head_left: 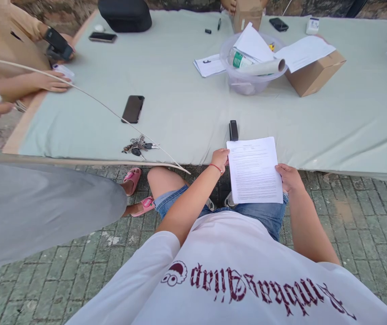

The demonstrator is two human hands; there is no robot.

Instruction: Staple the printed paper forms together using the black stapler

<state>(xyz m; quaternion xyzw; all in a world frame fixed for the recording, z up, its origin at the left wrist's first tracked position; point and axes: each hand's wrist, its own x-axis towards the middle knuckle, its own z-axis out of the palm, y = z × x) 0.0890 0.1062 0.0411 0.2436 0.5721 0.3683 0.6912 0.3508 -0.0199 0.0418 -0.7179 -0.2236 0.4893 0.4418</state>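
A stack of printed paper sheets [256, 171] is held over my lap at the table's front edge. My left hand [220, 159] pinches its left edge near the top corner, and a red string circles that wrist. On the opposite side, my right hand [288, 177] grips the right edge, thumb on top. Both sets of fingers are partly hidden under the paper. Just beyond the top left corner of the sheets lies a black stapler [233, 130] on the tablecloth.
The cloth-covered table [176, 113] bears keys [139, 145], a dark phone [133, 109], a plastic basin [247, 85] with papers and a bottle, a cardboard box [315, 74] and a black case [125, 16]. A thin pale cord [95, 100] crosses the left. People stand around the table.
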